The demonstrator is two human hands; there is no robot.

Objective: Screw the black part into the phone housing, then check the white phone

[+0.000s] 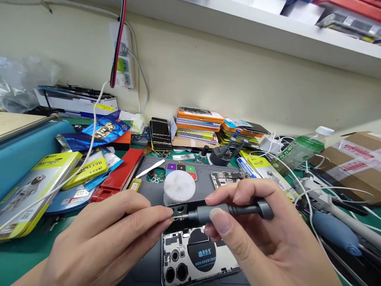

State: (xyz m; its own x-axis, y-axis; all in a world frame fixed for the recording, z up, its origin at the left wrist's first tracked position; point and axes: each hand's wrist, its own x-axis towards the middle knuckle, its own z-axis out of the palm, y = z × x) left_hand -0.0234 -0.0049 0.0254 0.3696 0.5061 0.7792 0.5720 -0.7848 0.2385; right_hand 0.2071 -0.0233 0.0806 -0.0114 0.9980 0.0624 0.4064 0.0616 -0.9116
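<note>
At the far left edge of the frame a yellow battery box (32, 186) is lying flat on the green bench mat (20, 254), with a second yellow box (89, 169) and a red tray (120, 174) resting just to its right. A white cable (94, 119) is hanging down from the power strip (121, 55) in the upper left and trailing across those boxes.

In the lower left the left hand (110, 242) is reaching in toward the centre, its thumb and forefinger pinching narrowly at the tip of the screwdriver (229, 210); whether something tiny is sitting between the fingertips cannot be told. Just above the fingertips a white round dish (179, 186) is sitting on the grey work pad (149, 169), beside a white pry tool (150, 168).

At the bottom centre the opened phone (193, 254) is lying face down with its insides showing, directly under the two hands. The screwdriver is lying nearly level above the phone's upper edge, its bit pointing left.

The right hand (262, 242) is filling the lower right, fingers closing around the dark grey handle, thumb pressing on the knurled grip.

Behind, stacks of orange-edged phone boxes (199, 125) are leaning against the wall. Further right a green plastic bottle (303, 149) is lying tilted, and a blue air blower (336, 232) is resting among white wires near the right edge.
</note>
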